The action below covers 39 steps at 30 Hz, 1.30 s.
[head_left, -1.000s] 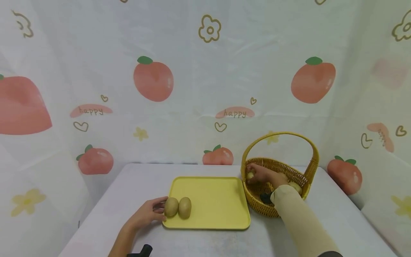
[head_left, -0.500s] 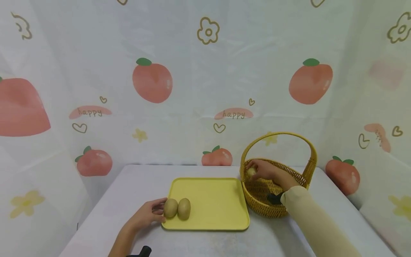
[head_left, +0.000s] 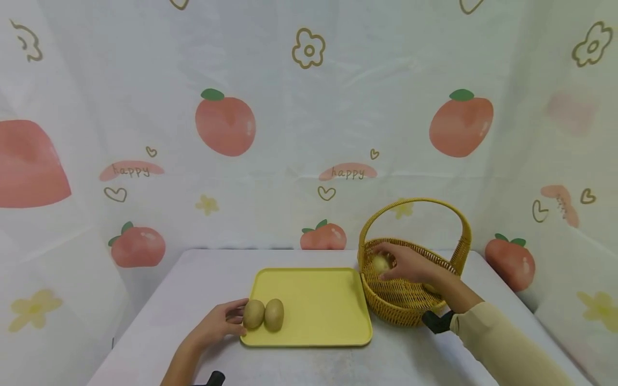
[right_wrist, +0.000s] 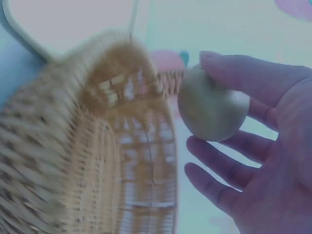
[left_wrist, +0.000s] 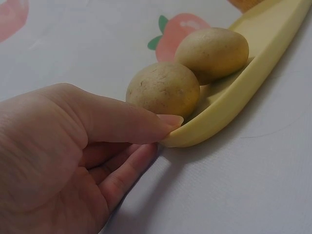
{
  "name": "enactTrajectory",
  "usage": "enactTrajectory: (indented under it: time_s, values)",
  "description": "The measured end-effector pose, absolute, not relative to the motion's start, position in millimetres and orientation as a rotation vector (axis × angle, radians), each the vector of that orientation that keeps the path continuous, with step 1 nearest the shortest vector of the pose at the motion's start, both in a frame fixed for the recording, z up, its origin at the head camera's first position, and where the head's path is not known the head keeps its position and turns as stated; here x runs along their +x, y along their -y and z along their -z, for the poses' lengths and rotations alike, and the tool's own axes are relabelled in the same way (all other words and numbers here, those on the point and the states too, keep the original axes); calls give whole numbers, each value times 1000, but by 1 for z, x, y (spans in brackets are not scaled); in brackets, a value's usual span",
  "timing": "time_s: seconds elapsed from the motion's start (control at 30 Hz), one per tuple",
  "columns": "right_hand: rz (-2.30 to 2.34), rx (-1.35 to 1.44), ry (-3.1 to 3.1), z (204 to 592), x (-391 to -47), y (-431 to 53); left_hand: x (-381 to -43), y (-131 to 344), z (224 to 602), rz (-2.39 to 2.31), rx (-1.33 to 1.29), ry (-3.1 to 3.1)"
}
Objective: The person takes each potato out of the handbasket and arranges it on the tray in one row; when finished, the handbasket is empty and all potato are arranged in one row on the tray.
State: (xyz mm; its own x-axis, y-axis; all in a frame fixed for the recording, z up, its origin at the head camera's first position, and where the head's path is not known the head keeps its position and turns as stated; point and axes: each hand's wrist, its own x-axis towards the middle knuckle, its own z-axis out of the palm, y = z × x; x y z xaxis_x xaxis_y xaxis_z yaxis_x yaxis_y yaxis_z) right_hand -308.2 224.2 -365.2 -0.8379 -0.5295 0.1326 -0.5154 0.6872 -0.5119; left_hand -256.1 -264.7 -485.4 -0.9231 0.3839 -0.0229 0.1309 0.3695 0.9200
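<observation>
My right hand (head_left: pixel 407 265) grips a potato (head_left: pixel 380 264) between thumb and fingers, over the left side of the wicker basket (head_left: pixel 393 311). Seen from the right wrist, this potato (right_wrist: pixel 212 105) hangs in the air beside the basket's rim. On the left end of the yellow tray (head_left: pixel 323 305) lie two potatoes, a left one (head_left: pixel 253 314) and a right one (head_left: pixel 274 314), close together. My left hand (left_wrist: pixel 73 146) pinches the tray's corner, thumb on the rim and fingers below. Another potato (head_left: pixel 431 288) in the basket is mostly hidden by my right forearm.
The basket's tall arched handle (head_left: pixel 420 200) rises above my right hand. Tray and basket stand side by side on a white-covered table (head_left: pixel 217 273). A printed curtain (head_left: pixel 270 203) hangs behind.
My right hand has lifted the potato a little inside the basket, and its wrist and sleeve have swung to the right. My left hand has stayed at the tray's corner.
</observation>
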Motion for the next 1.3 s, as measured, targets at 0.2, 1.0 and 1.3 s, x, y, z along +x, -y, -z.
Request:
enactTrajectory:
  time_s: [0.2, 1.0, 1.3]
  values:
    - [974, -976, -2794, 375, -283, -211, -256, 264, 487, -1568, 449, -2391]
    - [1129, -1057, -2737, 439, -268, -115, -255, 261, 483, -1560, 420, -2427]
    - [985, -1089, -2741, 462, -282, -71, -254, 261, 482, -1572, 413, -2433]
